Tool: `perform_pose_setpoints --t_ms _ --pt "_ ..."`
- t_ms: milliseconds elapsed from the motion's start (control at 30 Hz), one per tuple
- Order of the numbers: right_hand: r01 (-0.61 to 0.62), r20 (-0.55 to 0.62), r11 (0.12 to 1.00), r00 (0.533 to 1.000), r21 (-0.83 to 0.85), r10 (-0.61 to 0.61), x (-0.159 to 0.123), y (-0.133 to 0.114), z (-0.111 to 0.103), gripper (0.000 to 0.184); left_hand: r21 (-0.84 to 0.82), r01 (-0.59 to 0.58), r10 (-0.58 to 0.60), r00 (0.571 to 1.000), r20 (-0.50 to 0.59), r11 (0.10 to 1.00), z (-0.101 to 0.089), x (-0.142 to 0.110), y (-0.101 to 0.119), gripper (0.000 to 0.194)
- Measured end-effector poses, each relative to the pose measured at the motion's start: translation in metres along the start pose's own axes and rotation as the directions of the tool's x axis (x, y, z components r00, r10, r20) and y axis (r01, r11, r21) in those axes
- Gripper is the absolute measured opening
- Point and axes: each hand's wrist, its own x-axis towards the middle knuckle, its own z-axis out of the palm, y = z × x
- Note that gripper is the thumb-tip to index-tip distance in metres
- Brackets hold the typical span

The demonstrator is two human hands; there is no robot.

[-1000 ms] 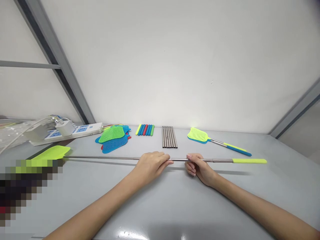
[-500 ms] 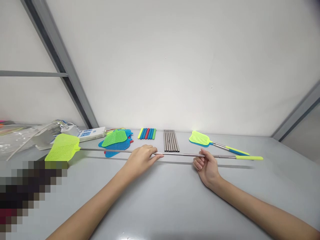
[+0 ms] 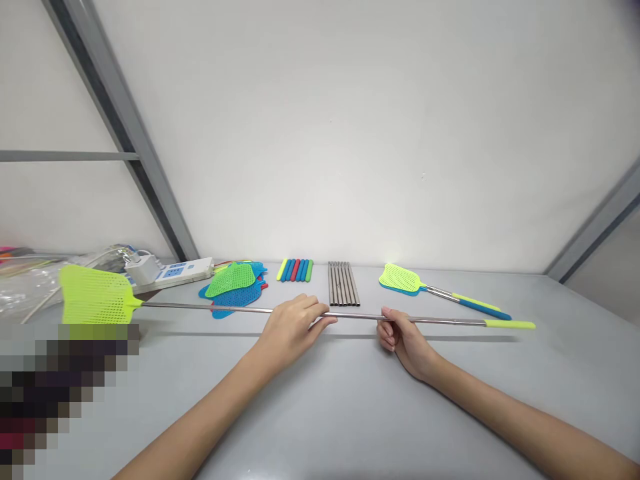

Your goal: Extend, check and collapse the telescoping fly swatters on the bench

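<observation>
A long fly swatter (image 3: pixel 200 307) with a yellow-green mesh head, a thin metal rod and a yellow-green grip lies level across the view, held above the table. My left hand (image 3: pixel 296 327) is closed around the middle of its rod. Farther right, my right hand (image 3: pixel 403 337) pinches the same rod between thumb and fingers, short of the grip. The swatter's head is at the far left, its lower edge partly covered by a blurred patch. Its shadow falls on the table below the rod.
Behind my hands lie loose swatter heads (image 3: pixel 233 283), a row of coloured grips (image 3: pixel 295 270), several metal tubes (image 3: pixel 343 283) and finished-looking swatters (image 3: pixel 400 279). A power strip (image 3: pixel 185 272) and plastic bags (image 3: pixel 30 283) sit at the left. A white wall (image 3: pixel 350 133) backs the grey table (image 3: pixel 340 413).
The swatter's rod now reaches farther at both ends, its head having shifted left and its grip slightly right. My hands are a little closer together along the rod.
</observation>
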Motion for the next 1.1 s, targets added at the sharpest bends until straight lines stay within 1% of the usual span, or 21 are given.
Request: perform_pose_setpoints --t_ms 167,267,400,533,667,767,833,900,1000,1100 --pt "-0.003 -0.071 0.998 0.997 0.058 0.007 0.003 -0.001 -0.003 0.040 -0.055 -0.001 0.002 1.000 0.020 0.998 -0.003 0.002 -0.009 0.026" --pt "0.033 -0.148 0.994 0.989 0.104 -0.018 0.005 0.000 -0.005 0.042 -0.075 0.014 -0.014 1.000 0.001 0.997 -0.006 0.003 -0.018 0.026" --pt "0.145 -0.270 0.975 0.958 0.169 -0.096 0.007 0.002 -0.008 0.042 -0.080 0.113 -0.114 0.993 -0.008 0.990 -0.015 0.003 -0.033 0.030" --pt "0.203 -0.327 0.957 0.936 0.208 -0.127 0.006 0.002 -0.008 0.038 -0.033 0.208 -0.208 0.978 -0.007 0.978 -0.024 0.004 -0.049 0.038" --pt "0.221 -0.327 0.951 0.934 0.218 -0.142 0.005 0.002 -0.008 0.037 0.056 0.299 -0.296 0.953 -0.058 0.953 -0.029 0.002 -0.063 0.045" --pt "0.237 -0.319 0.946 0.934 0.220 -0.160 0.006 0.002 -0.009 0.038 0.139 0.343 -0.328 0.937 -0.118 0.929 -0.028 0.000 -0.073 0.048" --pt "0.245 -0.310 0.944 0.935 0.220 -0.171 0.007 0.002 -0.009 0.037 0.163 0.361 -0.340 0.930 -0.140 0.918 -0.026 -0.001 -0.078 0.049" --pt "0.246 -0.297 0.943 0.939 0.222 -0.175 0.008 0.002 -0.009 0.036 0.155 0.373 -0.354 0.925 -0.137 0.915 -0.023 0.000 -0.079 0.049" --pt "0.218 -0.261 0.950 0.952 0.222 -0.158 0.007 0.001 -0.008 0.036 0.097 0.332 -0.323 0.941 -0.099 0.938 -0.019 0.003 -0.070 0.048" --pt "0.158 -0.193 0.967 0.974 0.200 -0.119 0.006 -0.001 -0.006 0.035 0.031 0.214 -0.212 0.976 -0.052 0.976 -0.010 0.004 -0.050 0.044"
